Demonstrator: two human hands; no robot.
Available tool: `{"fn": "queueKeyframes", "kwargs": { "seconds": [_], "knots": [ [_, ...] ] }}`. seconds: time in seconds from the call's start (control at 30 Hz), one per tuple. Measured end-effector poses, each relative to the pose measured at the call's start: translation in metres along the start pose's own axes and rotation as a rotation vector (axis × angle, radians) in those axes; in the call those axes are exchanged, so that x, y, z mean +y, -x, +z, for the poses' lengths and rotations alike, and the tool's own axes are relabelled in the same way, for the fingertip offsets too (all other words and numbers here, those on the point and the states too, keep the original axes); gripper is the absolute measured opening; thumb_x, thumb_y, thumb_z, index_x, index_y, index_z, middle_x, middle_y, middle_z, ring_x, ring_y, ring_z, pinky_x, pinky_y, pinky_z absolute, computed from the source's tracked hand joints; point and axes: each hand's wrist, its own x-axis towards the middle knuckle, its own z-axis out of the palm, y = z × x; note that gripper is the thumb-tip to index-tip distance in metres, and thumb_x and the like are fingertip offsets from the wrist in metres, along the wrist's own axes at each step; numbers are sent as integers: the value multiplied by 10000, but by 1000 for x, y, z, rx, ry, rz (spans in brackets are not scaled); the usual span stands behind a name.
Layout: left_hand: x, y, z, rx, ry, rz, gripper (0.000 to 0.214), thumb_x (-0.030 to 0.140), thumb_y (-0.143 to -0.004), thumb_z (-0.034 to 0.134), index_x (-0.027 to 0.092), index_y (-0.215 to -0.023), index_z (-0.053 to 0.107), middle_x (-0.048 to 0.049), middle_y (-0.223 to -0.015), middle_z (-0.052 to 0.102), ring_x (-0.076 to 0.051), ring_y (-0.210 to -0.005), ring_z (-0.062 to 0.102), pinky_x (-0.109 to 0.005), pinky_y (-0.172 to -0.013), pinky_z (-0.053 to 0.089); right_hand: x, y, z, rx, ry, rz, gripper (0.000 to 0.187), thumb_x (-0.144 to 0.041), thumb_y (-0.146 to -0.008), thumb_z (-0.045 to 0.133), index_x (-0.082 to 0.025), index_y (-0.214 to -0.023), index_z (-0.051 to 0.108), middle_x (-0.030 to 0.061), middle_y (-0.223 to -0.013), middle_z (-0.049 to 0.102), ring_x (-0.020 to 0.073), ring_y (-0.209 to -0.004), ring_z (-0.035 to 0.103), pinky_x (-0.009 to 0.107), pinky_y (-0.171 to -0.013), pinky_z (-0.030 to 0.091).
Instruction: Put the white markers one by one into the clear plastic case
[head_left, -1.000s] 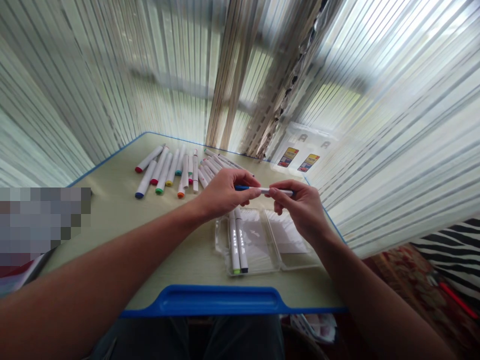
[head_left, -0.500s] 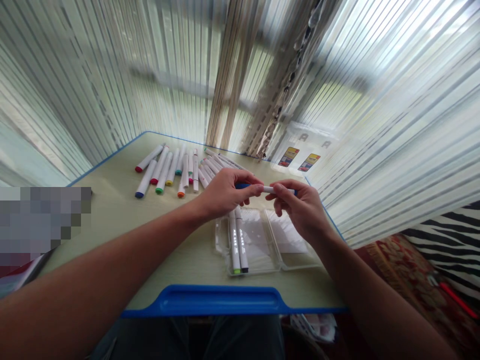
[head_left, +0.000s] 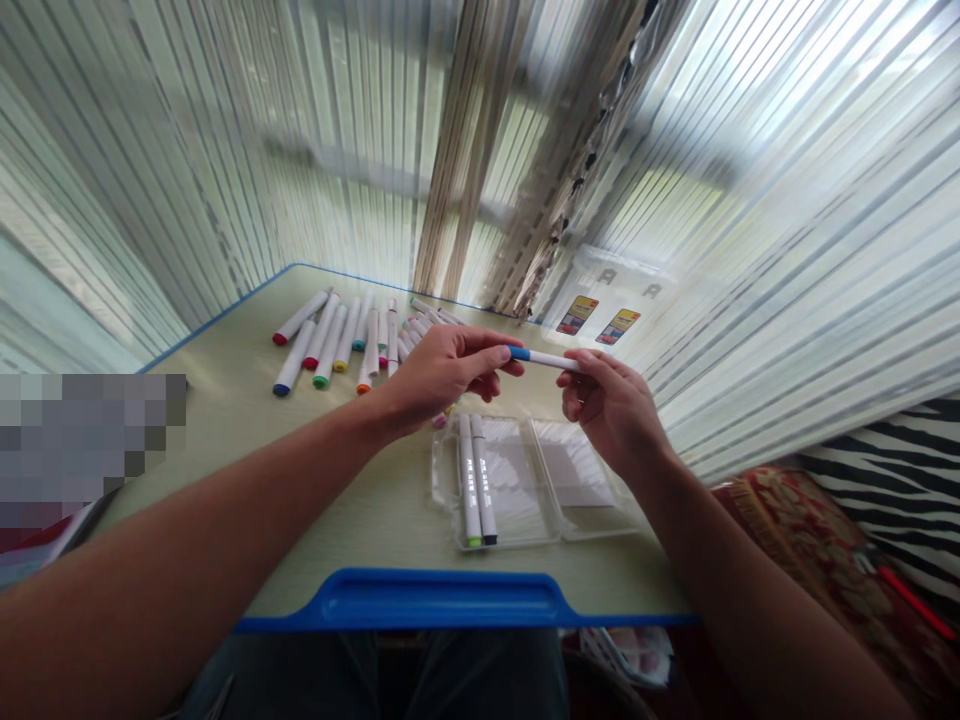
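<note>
One slim white marker with a blue section (head_left: pixel 547 361) was above the open clear plastic case (head_left: pixel 517 510); the left hand (head_left: pixel 450 372) pinched its blue part, the right hand (head_left: pixel 619 405) its other end, fingertips closed on it. Two white markers with lime and dark ends (head_left: pixel 470 490) lay in the case's left half. Beyond the case, leftward, lay many loose white markers with coloured ends (head_left: pixel 331 348), the left hand hiding some, so their total couldn't be told. One translucent plastic box with two labels (head_left: pixel 600 285) was beyond the case, rightward.
</note>
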Motion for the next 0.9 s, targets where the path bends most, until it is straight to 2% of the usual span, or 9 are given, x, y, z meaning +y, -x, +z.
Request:
{"fn": "queueKeyframes", "kwargs": {
  "seconds": [0.23, 0.53, 0.77, 0.9],
  "knots": [
    [0, -1, -1, 18, -54, -6, 211, 132, -867, 692, 64, -1063, 727, -89, -865, 760, -76, -565, 604, -227, -560, 515, 1, 2, 1, -32, 33, -24, 165, -300, -791, 789, -149, -820, 728, 26, -659, 721, 80, -402, 549, 195, -373, 406],
    [1, 0, 0, 22, -137, 25, 155, 174, -811, 762, 69, -895, 684, -43, -729, 698, -81, -545, 587, -219, -530, 499, 3, 6, 4, -84, 119, -74, 177, -334, -793, 812, -164, -827, 780, 44, -675, 741, 77, -426, 549, 194, -392, 416],
    [5, 6, 5, 12, -261, -4, 180, 209, -778, 806, 81, -858, 709, -2, -646, 647, -68, -523, 556, -189, -499, 451, 5, 8, 3, -89, 225, -103, 196, -315, -714, 889, -165, -783, 781, 45, -643, 734, 80, -426, 547, 206, -407, 414],
    [1, 6, 7, -37, -285, -2, 243, 264, -749, 839, 73, -855, 733, -15, -662, 660, -74, -527, 565, -197, -503, 457, 4, 12, 5, -69, 420, -164, 270, -362, -647, 926, -162, -763, 787, 25, -574, 686, 106, -438, 550, 228, -408, 419]
  ]
}}
